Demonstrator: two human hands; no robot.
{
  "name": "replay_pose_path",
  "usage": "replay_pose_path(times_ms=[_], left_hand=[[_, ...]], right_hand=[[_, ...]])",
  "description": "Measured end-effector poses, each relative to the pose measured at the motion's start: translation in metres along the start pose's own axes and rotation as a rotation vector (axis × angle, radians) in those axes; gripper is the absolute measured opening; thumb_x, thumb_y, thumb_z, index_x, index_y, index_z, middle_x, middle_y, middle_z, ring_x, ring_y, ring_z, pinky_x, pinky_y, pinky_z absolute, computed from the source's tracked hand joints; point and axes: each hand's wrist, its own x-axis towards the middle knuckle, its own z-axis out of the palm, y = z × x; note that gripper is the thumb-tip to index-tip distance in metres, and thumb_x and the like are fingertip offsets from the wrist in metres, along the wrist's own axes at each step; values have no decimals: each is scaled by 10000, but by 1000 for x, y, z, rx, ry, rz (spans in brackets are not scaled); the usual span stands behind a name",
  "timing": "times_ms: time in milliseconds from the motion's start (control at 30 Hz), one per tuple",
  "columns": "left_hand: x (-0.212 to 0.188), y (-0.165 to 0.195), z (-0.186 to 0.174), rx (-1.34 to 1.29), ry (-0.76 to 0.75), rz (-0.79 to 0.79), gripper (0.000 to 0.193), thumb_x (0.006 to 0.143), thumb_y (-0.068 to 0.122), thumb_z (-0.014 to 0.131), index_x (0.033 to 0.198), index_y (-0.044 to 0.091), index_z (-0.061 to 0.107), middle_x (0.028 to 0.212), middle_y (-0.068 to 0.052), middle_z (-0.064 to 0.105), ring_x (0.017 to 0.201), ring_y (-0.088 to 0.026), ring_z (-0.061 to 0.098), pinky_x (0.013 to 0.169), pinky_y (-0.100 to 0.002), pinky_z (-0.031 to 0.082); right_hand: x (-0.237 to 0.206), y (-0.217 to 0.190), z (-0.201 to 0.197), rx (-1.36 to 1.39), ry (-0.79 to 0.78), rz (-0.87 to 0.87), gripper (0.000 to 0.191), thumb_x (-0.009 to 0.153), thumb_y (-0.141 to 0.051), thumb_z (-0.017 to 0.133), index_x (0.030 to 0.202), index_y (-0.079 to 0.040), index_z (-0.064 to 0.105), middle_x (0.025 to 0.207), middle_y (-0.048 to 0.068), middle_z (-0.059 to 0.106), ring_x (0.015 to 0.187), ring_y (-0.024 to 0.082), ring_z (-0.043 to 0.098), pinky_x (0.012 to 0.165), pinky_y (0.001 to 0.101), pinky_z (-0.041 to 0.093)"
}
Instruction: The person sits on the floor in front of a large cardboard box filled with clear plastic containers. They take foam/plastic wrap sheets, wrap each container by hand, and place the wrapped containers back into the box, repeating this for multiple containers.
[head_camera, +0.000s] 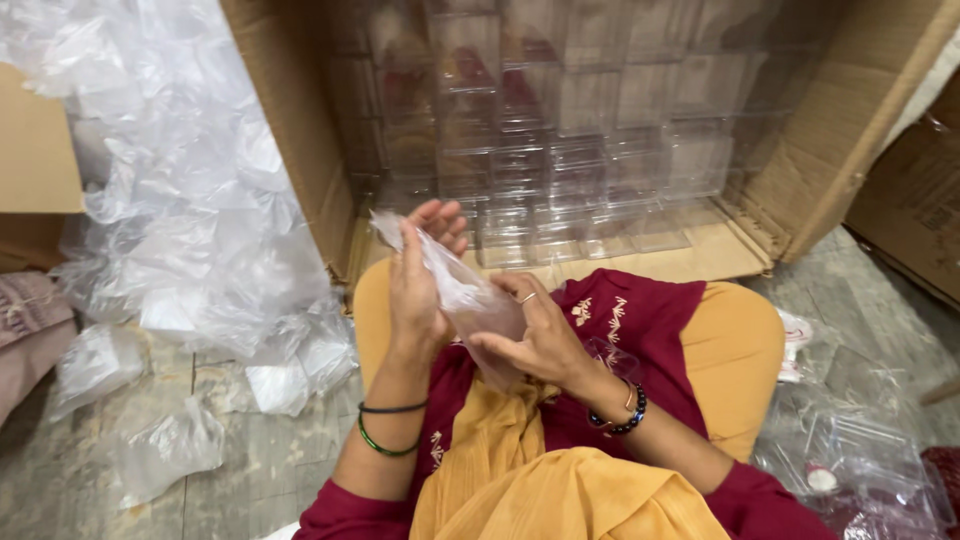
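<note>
Clear plastic bag (462, 292) is gripped by left hand (418, 285) at nine o'clock and right hand (537, 335) at three o'clock; stacked clear boxes (575, 150) are seen at twelve o'clock

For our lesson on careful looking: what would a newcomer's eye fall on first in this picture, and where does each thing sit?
At the centre, the left hand and right hand together hold a clear plastic bag over the lap. Behind them an open cardboard box lying on its side holds stacked clear plastic boxes. On the left, a heap of crumpled clear plastic bags spills over the floor.
</note>
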Motion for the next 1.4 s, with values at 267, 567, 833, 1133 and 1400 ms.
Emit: replay_pose_path(times_ms=[267,567,833,1133,1400], left_hand=[[-17,-46,8,512,103,207,510,1143,443,423,1185,4,679,768,-20,533,642,-66,452,552,-212,349],[-28,-55,10,704,-87,284,421,1013,393,690,1116,-16,699,938,4,696,852,-84,631,755,-228,520],[-39,-59,7,540,54,-97,265,902,210,825,993,-35,778,818,-16,711,705,-99,612,629,-253,486],[-38,-91,1,274,-17,-120,142,921,158,755,1007,67,686,918,18,704,815,-60,643,731,-220,528],[-45,-85,11,289,-118,-319,269,1061,271,569,1058,28,686,907,-70,690,741,-102,640,656,-258,521]], right_hand=[[-6,45,8,1024,262,465,295,1150,-189,700,1150,70,558,1017,119,626,1001,204,592,895,336,520],[-1,55,-14,1084,203,627,171,989,-46,719,1140,-4,651,960,51,695,805,99,603,706,249,481],[-17,76,-22,873,276,556,99,977,-86,730,1022,-2,706,871,9,689,749,50,589,666,199,491],[-21,69,-23,814,341,486,130,973,-148,714,1028,-30,715,870,-30,694,767,28,598,693,186,507],[-29,91,-24,1411,129,671,125,1045,-219,619,1007,-101,602,699,-22,618,545,43,520,486,174,411]])
